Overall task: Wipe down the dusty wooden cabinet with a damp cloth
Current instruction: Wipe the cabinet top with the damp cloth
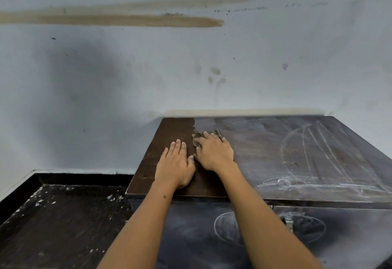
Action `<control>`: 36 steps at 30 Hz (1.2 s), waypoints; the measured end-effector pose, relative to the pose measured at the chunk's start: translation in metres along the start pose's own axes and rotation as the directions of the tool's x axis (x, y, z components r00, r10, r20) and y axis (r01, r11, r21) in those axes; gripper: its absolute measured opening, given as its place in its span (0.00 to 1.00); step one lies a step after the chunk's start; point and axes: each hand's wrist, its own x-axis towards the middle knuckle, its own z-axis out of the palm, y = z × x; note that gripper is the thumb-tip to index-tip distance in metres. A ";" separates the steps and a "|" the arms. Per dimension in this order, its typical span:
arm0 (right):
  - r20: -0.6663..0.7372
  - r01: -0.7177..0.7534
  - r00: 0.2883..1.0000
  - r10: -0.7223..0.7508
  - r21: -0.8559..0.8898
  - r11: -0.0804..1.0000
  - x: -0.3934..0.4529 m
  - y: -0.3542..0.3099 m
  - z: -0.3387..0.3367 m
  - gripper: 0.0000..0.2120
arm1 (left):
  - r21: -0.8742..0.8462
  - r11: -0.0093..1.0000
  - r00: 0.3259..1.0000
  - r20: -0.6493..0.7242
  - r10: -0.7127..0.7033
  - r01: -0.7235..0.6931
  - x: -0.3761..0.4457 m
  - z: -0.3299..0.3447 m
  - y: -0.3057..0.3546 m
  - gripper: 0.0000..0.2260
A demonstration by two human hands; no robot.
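Nearest to me, below my forearms, the dust-greyed front of the dark wooden cabinet [318,162] shows chalky oval marks and a small metal latch [289,224] between its doors. Off to my left lies a dark floor [53,226] speckled with white flecks. On the cabinet's top, my left hand [175,165] rests flat, fingers straight and close together, holding nothing, on the strip of wood at the left end that is clean and deep brown. Just beside it, thumbs nearly touching, my right hand [214,152] presses down on the crumpled, dust-soiled grey cloth [199,136]; my fingers are spread over it and slightly bent, and only the cloth's ragged edge shows past my fingertips. The cloth sits right at the boundary where the clean strip meets the dusty grey surface. Farther right, the top is coated in pale dust with curved swipe lines. Beyond the cabinet stands a pale blue-grey wall [191,56] carrying long brown streaks [127,20] and small smudges.
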 end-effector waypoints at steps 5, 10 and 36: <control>-0.258 -0.008 0.966 0.010 0.010 1.000 -0.089 -0.003 0.023 0.21 | 0.016 1.000 1.000 -0.012 0.011 -0.011 0.004 0.006 -0.003 0.26; -0.166 -0.027 0.985 0.038 0.068 0.997 -0.047 -0.005 0.016 0.20 | 0.022 1.000 1.000 -0.018 0.006 -0.005 0.003 0.007 -0.004 0.25; -0.044 -0.076 0.996 0.077 0.004 0.997 0.063 -0.004 0.015 0.21 | -0.002 1.000 0.998 -0.056 0.017 -0.017 0.003 0.009 -0.003 0.26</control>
